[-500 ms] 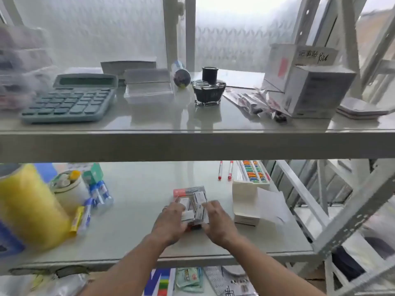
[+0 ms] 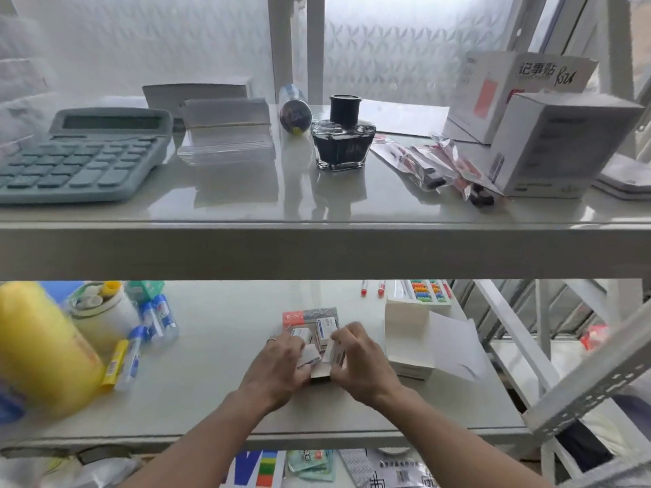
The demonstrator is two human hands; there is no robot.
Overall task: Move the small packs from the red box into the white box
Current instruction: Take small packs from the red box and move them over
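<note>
The red box (image 2: 294,318) lies on the lower shelf, with small white packs (image 2: 327,327) still inside it. My left hand (image 2: 280,368) is at its near left side with fingers closed on one tilted pack (image 2: 309,354). My right hand (image 2: 363,364) grips another small pack (image 2: 334,352) lifted at the box's near right. The white box (image 2: 405,322) stands just right of my hands, its flap (image 2: 454,341) folded open to the right.
Left on the lower shelf are a yellow roll (image 2: 38,346), a white tub (image 2: 102,311) and several glue sticks (image 2: 155,318). Red pens (image 2: 371,288) and an abacus (image 2: 428,292) lie behind the white box. The upper shelf (image 2: 317,241) overhangs, holding a calculator (image 2: 81,156) and an ink bottle (image 2: 343,135).
Both hands have drawn slightly toward me and lifted a pack each out of the red box; the packs now tilt up between my fingers.
</note>
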